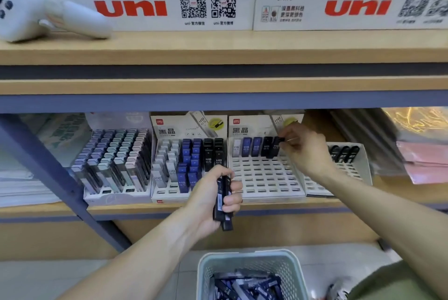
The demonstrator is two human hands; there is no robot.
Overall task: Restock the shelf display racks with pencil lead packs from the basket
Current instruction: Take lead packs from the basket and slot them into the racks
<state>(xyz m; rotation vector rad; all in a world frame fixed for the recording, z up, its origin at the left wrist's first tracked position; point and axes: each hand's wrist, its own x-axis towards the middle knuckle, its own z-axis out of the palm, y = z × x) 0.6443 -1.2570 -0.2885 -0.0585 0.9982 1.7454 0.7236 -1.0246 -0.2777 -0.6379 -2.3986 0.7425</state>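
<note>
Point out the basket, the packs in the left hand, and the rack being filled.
basket (pixel 252 257): head view, top rim.
black packs (pixel 224 205): head view, mid-bundle below the fingers.
white rack (pixel 266 178): head view, empty slotted floor.

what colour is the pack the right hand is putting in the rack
Black. The right hand pinches a black lead pack at the rack's top row, head view.

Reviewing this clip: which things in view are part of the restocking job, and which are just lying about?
Part of the job:
- basket of lead packs
- black packs gripped in the left hand
- black pack the right hand pinches at the mostly empty rack
- fuller rack beside it

Lying about:
- white device on the upper shelf
- uni boxes
- pink folders
</note>
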